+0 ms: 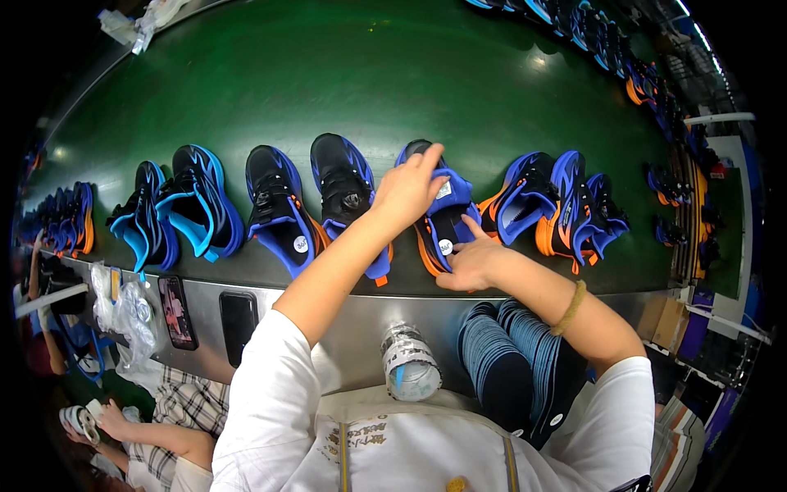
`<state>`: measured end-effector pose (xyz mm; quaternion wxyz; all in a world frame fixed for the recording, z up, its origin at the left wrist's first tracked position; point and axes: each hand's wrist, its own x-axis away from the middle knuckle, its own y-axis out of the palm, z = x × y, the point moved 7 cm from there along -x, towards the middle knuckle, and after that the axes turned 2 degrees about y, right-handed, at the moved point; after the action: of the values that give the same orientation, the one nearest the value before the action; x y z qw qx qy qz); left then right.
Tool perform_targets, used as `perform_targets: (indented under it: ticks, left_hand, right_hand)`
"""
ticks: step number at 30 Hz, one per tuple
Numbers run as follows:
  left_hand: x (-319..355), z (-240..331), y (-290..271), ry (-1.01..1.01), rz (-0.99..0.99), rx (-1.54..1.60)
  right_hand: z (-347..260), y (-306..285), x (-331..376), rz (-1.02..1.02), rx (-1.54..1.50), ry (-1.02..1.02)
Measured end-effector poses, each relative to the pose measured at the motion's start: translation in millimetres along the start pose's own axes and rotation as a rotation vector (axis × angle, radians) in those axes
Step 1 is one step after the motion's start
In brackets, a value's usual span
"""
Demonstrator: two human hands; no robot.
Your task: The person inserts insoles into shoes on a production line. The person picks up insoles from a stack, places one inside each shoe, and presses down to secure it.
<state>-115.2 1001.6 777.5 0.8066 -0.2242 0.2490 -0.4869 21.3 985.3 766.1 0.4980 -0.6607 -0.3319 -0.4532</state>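
A black and blue sports shoe with an orange sole lies on the green surface in front of me. Its opening faces me, and the lining and an insole with a round white sticker show inside. My left hand is over the front of this shoe beside the tongue with its white label, fingers stretched out and apart. At the shoe's opening, my right hand rests with its index finger and thumb spread; its other fingers are partly hidden. Directly to the left stands a similar black shoe, its heel partly behind my left forearm.
More shoes line the green belt on both sides. Along the metal edge lie two phones and a clear plastic bag. A tape-wrapped cup and stacked insoles are near my lap. Another person's hand appears lower left.
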Motion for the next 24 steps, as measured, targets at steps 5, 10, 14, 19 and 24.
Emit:
perform_targets:
  ticks: [5, 10, 14, 19, 24]
  left_hand:
    - [-3, 22, 11, 0.240, -0.117, -0.221]
    - [0, 18, 2, 0.193, -0.274, -0.256]
    - [25, 35, -2, 0.239, -0.295, -0.163]
    - [55, 67, -25, 0.443, -0.312, -0.226]
    - [22, 50, -41, 0.382, -0.152, -0.509]
  right_hand:
    - [-3, 5, -8, 0.069, -0.045, 0.066]
    - [-8, 7, 55, 0.604, -0.129, -0.012]
    - [-16, 27, 60, 0.385, -0.002, 0.068]
    - [-32, 47, 66, 0.177, 0.038, -0.038]
    - [-23, 1, 180, 0.864, -0.265, -0.133]
